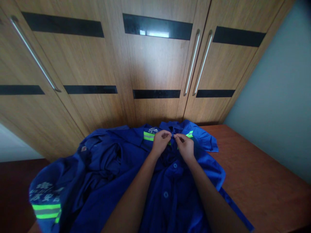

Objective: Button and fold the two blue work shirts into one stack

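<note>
A wooden wardrobe (155, 64) with glossy black bands (157, 26) and long metal handles (191, 63) fills the back. A pale grey wall (279, 97) borders the reddish-brown desk (255, 168) on the right.

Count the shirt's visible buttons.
2 on the shirt: upper button just below the left hand and right hand; lower button nearer the camera. Others may hide under the hands.

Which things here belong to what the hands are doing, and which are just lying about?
In hand: blue work shirt, pinched near the collar by the left hand and right hand.
Lying about: wooden table, wardrobe doors, grey wall.
</note>
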`<act>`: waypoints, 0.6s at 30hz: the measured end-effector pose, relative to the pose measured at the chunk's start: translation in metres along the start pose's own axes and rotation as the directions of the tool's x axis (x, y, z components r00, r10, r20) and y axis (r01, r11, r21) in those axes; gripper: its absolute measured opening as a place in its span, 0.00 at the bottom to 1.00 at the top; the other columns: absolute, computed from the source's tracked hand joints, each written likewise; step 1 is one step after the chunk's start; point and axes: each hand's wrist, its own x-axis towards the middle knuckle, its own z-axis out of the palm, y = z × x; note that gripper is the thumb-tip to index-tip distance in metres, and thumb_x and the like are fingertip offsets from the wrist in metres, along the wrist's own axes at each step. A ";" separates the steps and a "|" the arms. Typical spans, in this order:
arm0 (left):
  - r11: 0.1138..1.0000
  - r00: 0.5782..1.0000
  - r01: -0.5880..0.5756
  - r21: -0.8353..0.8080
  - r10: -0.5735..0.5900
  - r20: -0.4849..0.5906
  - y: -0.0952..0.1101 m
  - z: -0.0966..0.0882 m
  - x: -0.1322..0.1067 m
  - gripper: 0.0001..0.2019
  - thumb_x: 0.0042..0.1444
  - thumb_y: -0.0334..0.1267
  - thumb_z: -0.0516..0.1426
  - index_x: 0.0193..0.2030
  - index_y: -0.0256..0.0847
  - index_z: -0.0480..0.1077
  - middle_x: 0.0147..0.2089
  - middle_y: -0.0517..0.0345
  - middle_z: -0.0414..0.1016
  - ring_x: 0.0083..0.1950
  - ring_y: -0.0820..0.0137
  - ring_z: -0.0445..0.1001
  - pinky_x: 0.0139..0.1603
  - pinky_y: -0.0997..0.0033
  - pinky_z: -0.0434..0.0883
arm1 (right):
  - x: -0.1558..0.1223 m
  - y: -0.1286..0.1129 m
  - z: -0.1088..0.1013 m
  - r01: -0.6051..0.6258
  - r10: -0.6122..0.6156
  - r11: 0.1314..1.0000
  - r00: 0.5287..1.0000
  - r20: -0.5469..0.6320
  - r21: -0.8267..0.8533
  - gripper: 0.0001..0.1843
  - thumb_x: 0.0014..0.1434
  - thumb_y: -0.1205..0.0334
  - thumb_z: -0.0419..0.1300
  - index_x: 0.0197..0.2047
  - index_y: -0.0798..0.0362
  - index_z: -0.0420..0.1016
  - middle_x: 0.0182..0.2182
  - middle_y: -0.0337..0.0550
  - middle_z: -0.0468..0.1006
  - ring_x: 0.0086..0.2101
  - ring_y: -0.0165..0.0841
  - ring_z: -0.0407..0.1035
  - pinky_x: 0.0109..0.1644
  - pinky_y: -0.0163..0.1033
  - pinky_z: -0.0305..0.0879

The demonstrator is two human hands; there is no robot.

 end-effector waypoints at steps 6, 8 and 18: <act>1.000 1.000 -0.019 0.004 0.019 0.019 0.001 0.001 -0.002 0.05 0.51 0.36 0.59 0.32 0.37 0.74 0.31 0.57 0.78 0.33 0.70 0.76 0.35 0.73 0.72 | 0.002 0.006 0.003 -0.194 0.184 0.955 0.981 0.065 0.224 0.17 0.53 0.47 0.61 0.29 0.54 0.77 0.19 0.37 0.72 0.21 0.29 0.64 0.25 0.34 0.60; 0.999 0.999 -0.030 0.016 0.030 0.027 0.001 0.001 -0.002 0.04 0.51 0.35 0.59 0.32 0.37 0.74 0.31 0.57 0.78 0.33 0.71 0.76 0.35 0.74 0.72 | 0.003 0.007 0.003 -0.223 0.210 0.939 0.975 0.076 0.263 0.19 0.52 0.45 0.62 0.28 0.54 0.77 0.18 0.36 0.71 0.20 0.28 0.63 0.24 0.34 0.59; 0.964 0.995 -0.099 0.246 0.102 0.000 -0.001 0.003 -0.005 0.03 0.52 0.32 0.57 0.31 0.40 0.73 0.31 0.59 0.77 0.33 0.71 0.75 0.37 0.73 0.70 | 0.001 0.006 0.006 -0.255 0.235 0.924 0.967 0.101 0.285 0.21 0.51 0.42 0.61 0.27 0.55 0.75 0.18 0.36 0.69 0.19 0.27 0.61 0.23 0.33 0.59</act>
